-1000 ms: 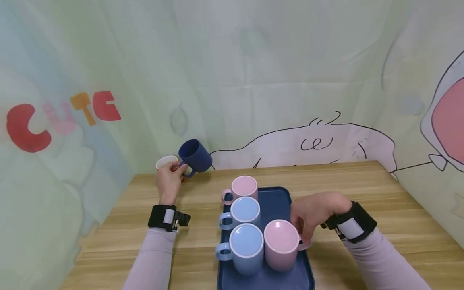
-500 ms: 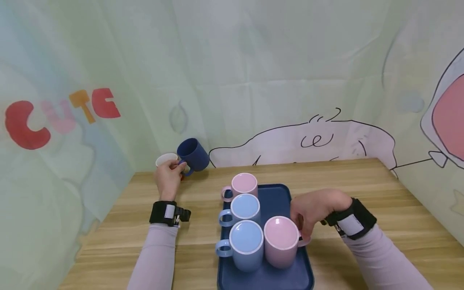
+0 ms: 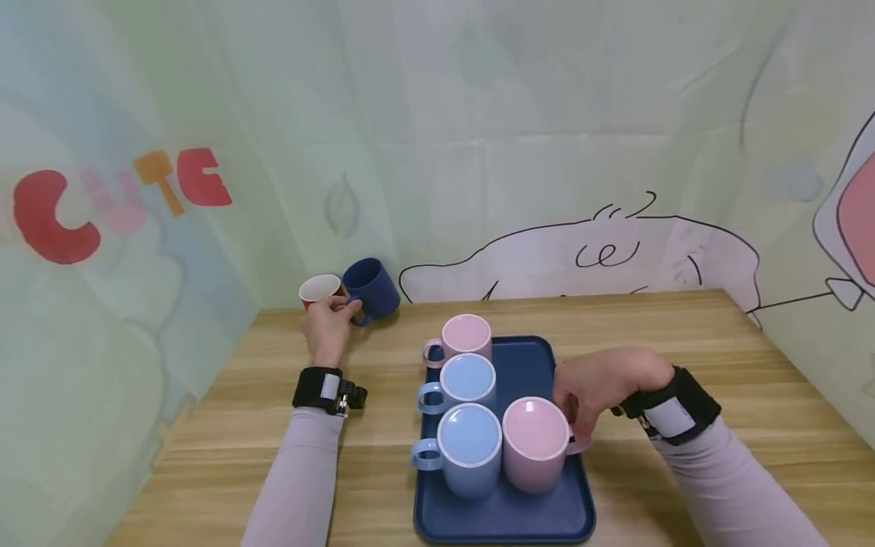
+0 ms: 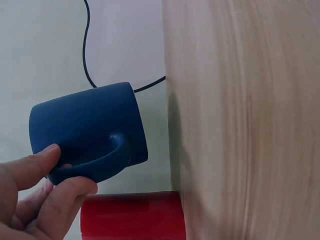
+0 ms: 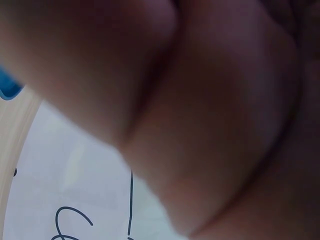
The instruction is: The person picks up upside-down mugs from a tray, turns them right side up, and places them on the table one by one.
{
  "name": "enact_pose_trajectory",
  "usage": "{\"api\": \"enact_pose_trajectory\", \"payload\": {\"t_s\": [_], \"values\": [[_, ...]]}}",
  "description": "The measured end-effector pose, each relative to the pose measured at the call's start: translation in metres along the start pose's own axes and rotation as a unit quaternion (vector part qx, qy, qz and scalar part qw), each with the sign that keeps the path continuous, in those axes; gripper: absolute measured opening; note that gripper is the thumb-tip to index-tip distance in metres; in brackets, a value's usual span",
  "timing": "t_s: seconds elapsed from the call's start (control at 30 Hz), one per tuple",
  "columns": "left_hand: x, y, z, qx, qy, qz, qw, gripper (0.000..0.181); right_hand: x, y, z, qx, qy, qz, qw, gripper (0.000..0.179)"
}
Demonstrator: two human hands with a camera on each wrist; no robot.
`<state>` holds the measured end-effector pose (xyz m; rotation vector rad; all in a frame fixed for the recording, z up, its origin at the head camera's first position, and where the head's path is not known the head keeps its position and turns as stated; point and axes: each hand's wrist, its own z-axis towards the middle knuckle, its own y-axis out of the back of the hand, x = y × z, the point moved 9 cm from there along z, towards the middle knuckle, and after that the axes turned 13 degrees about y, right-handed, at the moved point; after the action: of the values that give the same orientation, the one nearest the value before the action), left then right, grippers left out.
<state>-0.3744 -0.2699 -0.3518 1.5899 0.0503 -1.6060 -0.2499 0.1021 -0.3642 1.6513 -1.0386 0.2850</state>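
Observation:
At the back left, my left hand (image 3: 326,327) pinches the handle of a dark blue mug (image 3: 376,289) between thumb and fingers. That mug leans, and the left wrist view shows a small gap between its base and the wooden table. Right beside it stands a red mug (image 4: 132,217) with a white inside, partly covered by the hand in the head view. My right hand (image 3: 608,384) grips the handle of a pink mug (image 3: 535,448) at the right side of a navy tray (image 3: 506,524). Fingers fill most of the right wrist view, hiding the mug there.
Along the tray's left side stand two light blue mugs, a front one (image 3: 469,452) and a rear one (image 3: 468,380). Behind them is another pink mug (image 3: 466,338). Their handles point left over the tray's edge. A printed curtain (image 3: 437,167) hangs behind the wooden table (image 3: 656,323).
The dark blue mug has come down slightly toward the table with my left hand. My right hand keeps its grip on the pink mug's handle. The head view has shifted a little.

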Motion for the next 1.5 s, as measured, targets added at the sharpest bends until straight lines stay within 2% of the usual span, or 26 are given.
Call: {"api": "enact_pose_trajectory", "payload": {"t_s": [0.17, 0.37, 0.53, 0.67, 1.13, 1.33, 1.5], "values": [[0.002, -0.004, -0.001, -0.003, -0.007, 0.011, 0.9999, 0.031, -0.001, -0.001, 0.0, -0.003, -0.005, 0.001, 1.0, 0.016], [0.006, -0.008, -0.003, 0.001, 0.002, 0.024, 0.9997, 0.031, 0.002, -0.006, -0.003, -0.01, 0.009, 0.006, 0.9999, 0.016], [0.006, -0.009, -0.006, -0.003, 0.008, 0.024, 0.9997, 0.031, 0.001, -0.007, -0.004, -0.012, 0.005, 0.008, 0.9999, 0.016], [0.007, -0.008, -0.007, -0.014, 0.001, 0.026, 0.9996, 0.028, 0.002, -0.006, -0.005, -0.009, 0.004, 0.01, 0.9999, 0.016], [0.016, -0.007, -0.006, -0.005, 0.019, 0.024, 0.9995, 0.031, 0.005, -0.004, -0.002, -0.004, -0.002, 0.01, 0.9999, 0.014], [0.012, -0.016, -0.009, 0.006, 0.035, 0.022, 0.9991, 0.033, 0.003, -0.004, -0.008, -0.007, -0.008, 0.009, 0.9999, 0.013], [0.0, -0.036, -0.013, 0.037, 0.011, 0.033, 0.9987, 0.034, -0.003, -0.009, -0.02, -0.013, -0.025, 0.025, 0.9993, 0.016]]}}
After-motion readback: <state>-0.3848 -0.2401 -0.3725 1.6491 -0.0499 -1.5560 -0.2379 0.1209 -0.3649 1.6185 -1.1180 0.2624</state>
